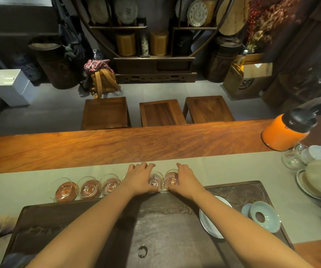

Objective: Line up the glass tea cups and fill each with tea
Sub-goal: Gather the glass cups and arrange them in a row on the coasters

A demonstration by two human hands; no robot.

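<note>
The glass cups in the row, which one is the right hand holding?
The cup at the right end of the row, under the right hand. Its neighbour is under the left hand; the three left cups are untouched.

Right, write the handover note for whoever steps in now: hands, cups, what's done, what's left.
Left hand grips a glass cup; right hand grips the next cup, at the row's right end.
The cups stand in a row on the cloth runner, just beyond the tea tray. Three cups on the left look amber; whether that is tea I cannot tell. The two held cups look clear.
Done: row nearly lined up.
Left: release the cups, then pour tea.
</note>
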